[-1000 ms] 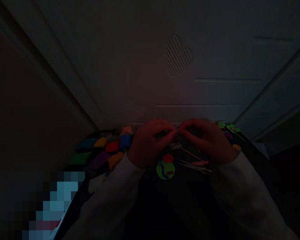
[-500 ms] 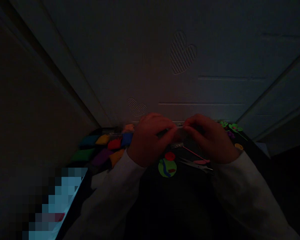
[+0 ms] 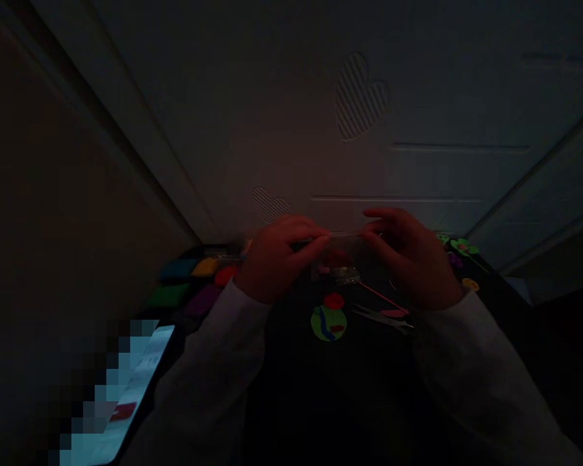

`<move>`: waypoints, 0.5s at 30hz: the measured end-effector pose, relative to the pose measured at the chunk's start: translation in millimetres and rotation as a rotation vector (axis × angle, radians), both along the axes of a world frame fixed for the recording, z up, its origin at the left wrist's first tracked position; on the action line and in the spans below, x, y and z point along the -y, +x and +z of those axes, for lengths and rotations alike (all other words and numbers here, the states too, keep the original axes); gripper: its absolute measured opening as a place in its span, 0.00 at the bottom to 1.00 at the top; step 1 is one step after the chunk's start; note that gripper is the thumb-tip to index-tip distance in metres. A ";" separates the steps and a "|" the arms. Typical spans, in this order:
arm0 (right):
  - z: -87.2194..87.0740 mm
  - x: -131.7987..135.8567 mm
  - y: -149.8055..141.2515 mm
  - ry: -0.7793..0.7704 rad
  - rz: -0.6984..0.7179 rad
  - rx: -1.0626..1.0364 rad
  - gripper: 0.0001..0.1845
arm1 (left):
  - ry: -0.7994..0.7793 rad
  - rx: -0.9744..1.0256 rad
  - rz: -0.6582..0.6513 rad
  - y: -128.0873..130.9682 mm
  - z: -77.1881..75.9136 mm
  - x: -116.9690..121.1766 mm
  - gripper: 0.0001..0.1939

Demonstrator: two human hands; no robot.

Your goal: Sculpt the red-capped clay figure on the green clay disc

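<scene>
both the left hand (image 3: 284, 257) and right hand (image 3: 412, 262) pinch a clear packet's (image 3: 346, 248) upper edge between closed fingers, near the dark counter's (image 3: 289, 327) far edge, beyond a green disc (image 3: 339, 318); any writing is too dim to read.

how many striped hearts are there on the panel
2. The larger heart is high on the panel, right of centre; the smaller heart is lower and further left, just above the left hand, which may hide others.
</scene>
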State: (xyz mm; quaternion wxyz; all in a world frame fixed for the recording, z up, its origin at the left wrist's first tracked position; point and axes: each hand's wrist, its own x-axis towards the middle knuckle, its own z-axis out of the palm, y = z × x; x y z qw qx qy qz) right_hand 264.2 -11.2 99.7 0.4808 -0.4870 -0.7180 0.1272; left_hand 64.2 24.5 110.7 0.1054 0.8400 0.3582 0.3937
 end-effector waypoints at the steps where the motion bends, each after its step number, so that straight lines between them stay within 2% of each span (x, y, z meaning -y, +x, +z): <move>1: -0.1 -1.0 0.1 -0.007 -0.004 0.004 0.16 | -0.026 -0.031 0.046 -2.8 -1.2 -4.0 0.11; 3: 0.2 -2.4 1.1 -0.008 -0.038 0.027 0.16 | -0.069 -0.111 0.175 -9.1 -7.8 -15.0 0.13; 6: 1.4 -2.7 4.1 0.012 -0.120 0.060 0.15 | -0.086 -0.158 0.305 -15.3 -29.2 -35.7 0.17; 8: 2.0 -2.1 6.0 0.032 -0.142 0.084 0.15 | -0.119 -0.228 0.302 -15.6 -46.3 -47.5 0.14; 10: 2.3 -1.5 7.1 0.039 -0.141 0.104 0.14 | -0.169 -0.297 0.270 -14.0 -57.2 -53.4 0.11; 12: 2.3 -1.1 7.5 0.033 -0.130 0.114 0.14 | -0.193 -0.324 0.266 -13.0 -54.9 -50.0 0.10; 13: 2.3 -0.9 7.5 0.027 -0.124 0.117 0.14 | -0.191 -0.318 0.281 -13.4 -48.0 -44.1 0.11; 15: 2.7 -0.4 7.1 0.017 -0.108 0.110 0.13 | -0.152 -0.265 0.349 -17.4 -24.9 -24.9 0.15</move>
